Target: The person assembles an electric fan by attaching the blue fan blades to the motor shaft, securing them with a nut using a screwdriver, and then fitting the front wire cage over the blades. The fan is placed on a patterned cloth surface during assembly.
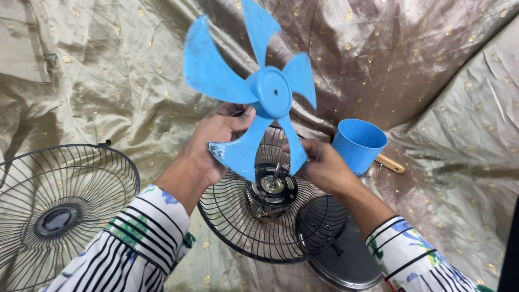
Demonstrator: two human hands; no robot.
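— Striped sleeves with a floral print fill the bottom edge, one on each forearm. What's above them?

— Both hands hold a blue fan blade (254, 92) up over the cloth. The left hand (216, 138) is closed on the lower-left vane, thumb pressed against the blade near the hub. The right hand (319, 162) pinches the narrow lower vane at its tip, fingers curled round the edge.

— So where does the blade sit relative to the hands?

— Above and between them, hub facing the camera, tilted a little. Its lower vanes reach down into the grips; the upper ones stand clear.

— And under it?

— A black wire rear guard (270, 216) with the motor (272, 186) in its middle, shaft pointing up, just below the blade and apart from it.

— Anything else about?

— A front grille (54, 211) lies well to the left. A blue plastic cup (358, 145) stands just right of the right hand, a wooden handle (390, 163) beside it. A round grey base (348, 259) shows beneath the guard. All rests on shiny gold-dotted fabric (448, 108).
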